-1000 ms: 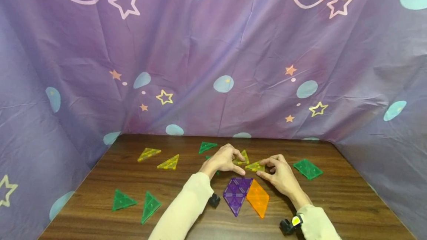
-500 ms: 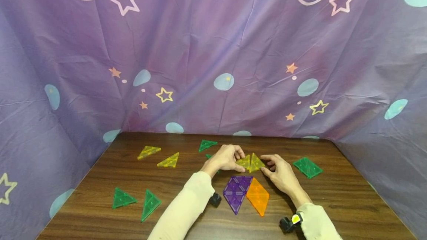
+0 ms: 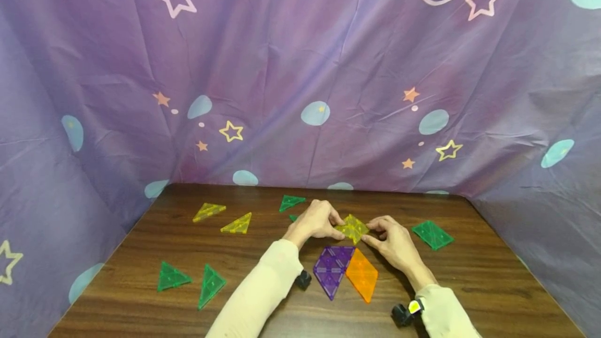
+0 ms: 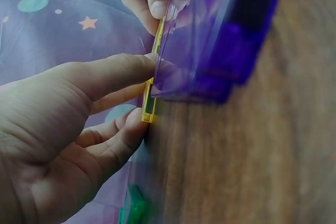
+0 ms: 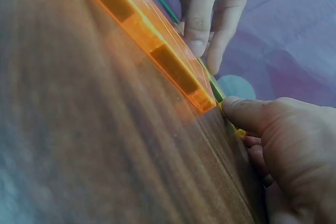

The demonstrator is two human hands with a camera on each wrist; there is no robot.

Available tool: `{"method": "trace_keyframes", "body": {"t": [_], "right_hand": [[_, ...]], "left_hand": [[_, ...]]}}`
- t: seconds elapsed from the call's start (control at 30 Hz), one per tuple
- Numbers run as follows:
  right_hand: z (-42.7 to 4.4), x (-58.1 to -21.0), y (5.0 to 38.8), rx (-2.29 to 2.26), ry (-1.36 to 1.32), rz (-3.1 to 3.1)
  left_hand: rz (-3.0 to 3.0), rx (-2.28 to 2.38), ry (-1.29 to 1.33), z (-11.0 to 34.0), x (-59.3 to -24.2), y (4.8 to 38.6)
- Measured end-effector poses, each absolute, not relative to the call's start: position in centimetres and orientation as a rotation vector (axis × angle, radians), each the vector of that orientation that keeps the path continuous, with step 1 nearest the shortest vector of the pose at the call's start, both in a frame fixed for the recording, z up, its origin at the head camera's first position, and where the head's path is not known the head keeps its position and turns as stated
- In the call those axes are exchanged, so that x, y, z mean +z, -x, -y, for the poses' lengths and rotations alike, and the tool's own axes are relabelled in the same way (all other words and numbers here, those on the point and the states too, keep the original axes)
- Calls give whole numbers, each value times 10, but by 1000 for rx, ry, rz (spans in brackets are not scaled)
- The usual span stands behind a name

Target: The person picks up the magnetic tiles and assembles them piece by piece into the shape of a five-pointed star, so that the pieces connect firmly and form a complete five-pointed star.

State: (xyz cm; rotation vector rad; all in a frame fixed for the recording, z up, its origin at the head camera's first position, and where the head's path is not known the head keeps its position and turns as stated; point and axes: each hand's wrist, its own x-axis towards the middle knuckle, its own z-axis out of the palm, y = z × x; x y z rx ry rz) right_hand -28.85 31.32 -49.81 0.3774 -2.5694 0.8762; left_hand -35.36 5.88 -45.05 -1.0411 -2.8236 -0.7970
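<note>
Two see-through yellow triangle tiles lie edge to edge on the table in the head view, together making a diamond. My left hand (image 3: 316,220) pinches the left yellow tile (image 3: 348,229) by its outer corner, thumb on the near side. Across from it, my right hand (image 3: 393,239) holds the right yellow tile (image 3: 358,229) between thumb and fingers. Just nearer lie a purple tile shape (image 3: 332,270) and an orange diamond tile (image 3: 362,275), touching each other. In the left wrist view the purple shape (image 4: 199,40) partly covers the yellow edges.
Green triangle tiles (image 3: 172,277) (image 3: 211,286) lie at the front left. Two more yellow triangles (image 3: 208,212) (image 3: 238,224) are at the back left. Behind my left hand sits a green triangle (image 3: 291,202), with another partly hidden. A green four-sided piece (image 3: 433,234) lies right.
My right hand has turned its yellow tile and moved it left against the left one, closing the gap between them. The left hand has barely moved.
</note>
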Motion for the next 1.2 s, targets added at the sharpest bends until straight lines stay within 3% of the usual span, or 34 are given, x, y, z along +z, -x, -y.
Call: {"method": "trace_keyframes", "body": {"t": [0.23, 0.77, 1.03, 1.2], "right_hand": [[-312, -498, 288, 854, -478, 2577], [-312, -496, 286, 893, -359, 2584], [-310, -494, 284, 873, -302, 2627], [-310, -494, 284, 885, -288, 2651]], "left_hand": [[2802, -807, 1020, -60, -452, 355], [2904, -916, 829, -61, -451, 356], [2762, -758, 918, -71, -506, 401], [2782, -730, 945, -70, -500, 397]]}}
